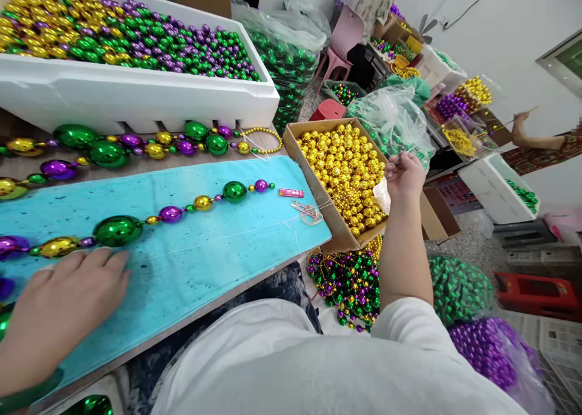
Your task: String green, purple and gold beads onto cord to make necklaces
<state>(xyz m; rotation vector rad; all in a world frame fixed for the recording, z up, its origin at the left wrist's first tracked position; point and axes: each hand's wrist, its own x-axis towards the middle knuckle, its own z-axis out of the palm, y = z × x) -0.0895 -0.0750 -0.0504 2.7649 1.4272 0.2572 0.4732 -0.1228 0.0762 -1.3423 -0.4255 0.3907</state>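
There was the left hand (68, 300), down on the blue cloth (204, 269) at its left end, fingers spread low right beside the bead strand (117, 230); whatever lay under them was hidden, so no telling whether they gripped anything! The strand stretched along the cloth, its left end cut off by the picture's edge. A pale thread (245, 228) crossed the cloth towards the scissors (300, 209) at its right end, too fine to follow throughout. And the right hand (404, 175)? Up beyond the cloth's right end, beside a carton (334, 236) of gold beads (341, 166), fingers bent inward, but whether they had closed on the thread, I couldn't tell!
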